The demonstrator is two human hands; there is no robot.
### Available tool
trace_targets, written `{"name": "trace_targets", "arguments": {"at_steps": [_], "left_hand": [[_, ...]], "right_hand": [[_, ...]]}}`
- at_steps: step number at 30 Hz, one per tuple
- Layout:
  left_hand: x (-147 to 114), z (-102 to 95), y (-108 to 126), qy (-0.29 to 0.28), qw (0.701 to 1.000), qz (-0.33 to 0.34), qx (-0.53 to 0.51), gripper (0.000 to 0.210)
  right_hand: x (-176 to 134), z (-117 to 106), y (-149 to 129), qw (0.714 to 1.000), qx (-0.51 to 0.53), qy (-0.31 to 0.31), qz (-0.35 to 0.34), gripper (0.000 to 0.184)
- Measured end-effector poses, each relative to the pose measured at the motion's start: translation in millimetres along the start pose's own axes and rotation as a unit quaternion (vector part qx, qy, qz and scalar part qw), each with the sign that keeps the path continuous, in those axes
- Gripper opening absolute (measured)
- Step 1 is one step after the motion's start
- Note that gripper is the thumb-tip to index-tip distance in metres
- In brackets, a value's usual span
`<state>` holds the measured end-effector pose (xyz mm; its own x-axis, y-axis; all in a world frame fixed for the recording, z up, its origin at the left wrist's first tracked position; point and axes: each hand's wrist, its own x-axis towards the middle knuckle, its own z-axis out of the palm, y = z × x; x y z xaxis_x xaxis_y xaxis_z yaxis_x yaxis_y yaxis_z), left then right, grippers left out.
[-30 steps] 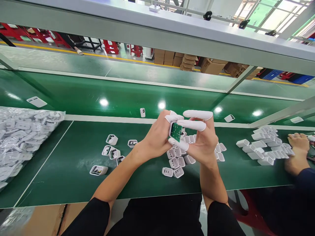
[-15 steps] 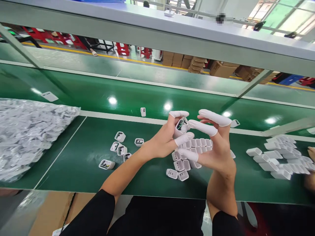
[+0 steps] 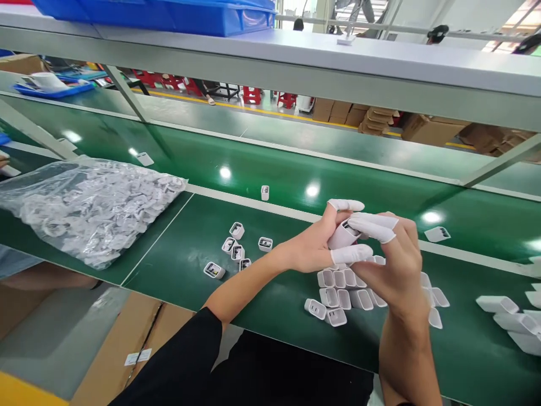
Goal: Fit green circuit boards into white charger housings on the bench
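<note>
My left hand point(image 3: 315, 243), white finger cots on its fingers, is closed around a white charger housing point(image 3: 340, 237), tilted with its open end toward the right. Something dark shows inside that end. My right hand point(image 3: 399, 262), also in finger cots, has its fingertips pressed together at the opening; whatever small thing may lie under them is hidden. Below the hands stand rows of empty white housings point(image 3: 325, 278), partly covered by my right hand. To the left, several housings with circuit boards inside point(image 3: 237, 253) sit on the green bench point(image 3: 169, 248).
A clear plastic bag of white parts point(image 3: 105, 208) lies at the left. Single housings point(image 3: 265, 193) rest near the back strip. More housings point(image 3: 499, 305) lie at the right. A shelf point(image 3: 316, 51) with a blue tray point(image 3: 169, 17) spans above. Another person's hand point(image 3: 3, 160) shows far left.
The view has swung left, bringing in more of the bag and the blue tray. My right hand's spread fingers have closed in onto the open end of the housing in my left hand.
</note>
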<state>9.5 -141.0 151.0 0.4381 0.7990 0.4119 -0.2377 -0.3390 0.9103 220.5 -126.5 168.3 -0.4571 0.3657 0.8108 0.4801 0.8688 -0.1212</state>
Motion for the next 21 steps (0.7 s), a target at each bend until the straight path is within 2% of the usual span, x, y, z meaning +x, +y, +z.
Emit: {"name": "trace_targets", "arguments": {"at_steps": [4, 7, 9, 12, 15, 19, 21], "left_hand": [[0.5, -16.1, 3.0, -0.031, 0.996, 0.068, 0.042, 0.095], [3.9, -21.0, 1.8, -0.047, 0.992, 0.111, 0.034, 0.102], [5.3, -16.8, -0.6, -0.017, 0.99, 0.14, 0.027, 0.098], [4.9, -4.9, -5.4, 0.052, 0.985, 0.163, -0.001, 0.075], [4.0, 3.8, -9.1, 0.08, 0.986, 0.13, -0.063, 0.066], [5.1, 6.4, -8.9, 0.077, 0.99, 0.014, -0.12, 0.071], [5.7, 6.8, -7.8, 0.09, 0.988, -0.023, -0.127, 0.069]], "right_hand": [[-0.3, 0.0, 0.6, 0.996, 0.052, 0.054, 0.041, 0.069], [0.0, 2.3, -0.3, 0.974, 0.175, 0.098, 0.101, 0.073], [2.3, 4.6, -2.4, 0.952, 0.258, 0.11, 0.127, 0.074], [7.7, 9.6, -6.1, 0.93, 0.319, 0.117, 0.138, 0.071], [10.1, 17.0, -7.7, 0.918, 0.346, 0.125, 0.149, 0.071], [7.5, 26.5, -5.1, 0.896, 0.379, 0.133, 0.189, 0.073], [6.9, 28.5, -2.5, 0.893, 0.376, 0.131, 0.208, 0.071]]}}
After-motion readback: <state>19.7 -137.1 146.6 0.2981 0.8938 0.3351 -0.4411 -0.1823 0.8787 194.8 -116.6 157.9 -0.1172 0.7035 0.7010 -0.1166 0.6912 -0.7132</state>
